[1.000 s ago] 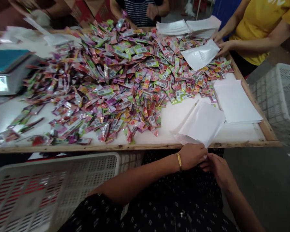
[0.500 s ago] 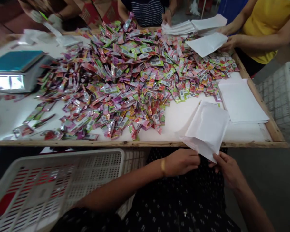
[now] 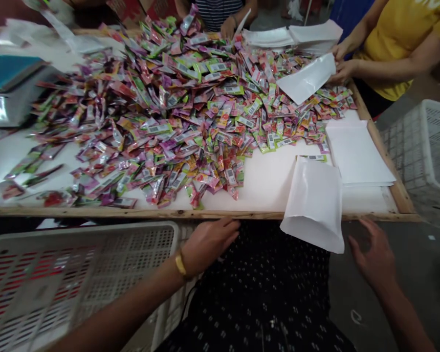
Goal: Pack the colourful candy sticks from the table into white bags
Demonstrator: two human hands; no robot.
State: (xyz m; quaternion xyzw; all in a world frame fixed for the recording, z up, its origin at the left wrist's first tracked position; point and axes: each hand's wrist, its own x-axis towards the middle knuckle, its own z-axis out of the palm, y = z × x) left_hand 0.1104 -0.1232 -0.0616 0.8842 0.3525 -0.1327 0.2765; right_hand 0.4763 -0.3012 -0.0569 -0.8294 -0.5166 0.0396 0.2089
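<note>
left hand (image 3: 209, 243): extended forward from lower left, palm down, fingers loosely spread, nothing held, gold bangle worn at wrist | right hand (image 3: 374, 254): raised from lower right, palm down, fingers open, nothing held

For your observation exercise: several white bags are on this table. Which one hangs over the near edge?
The single white bag between the person's hands; the others lie in stacks or in a co-worker's grip.
</note>
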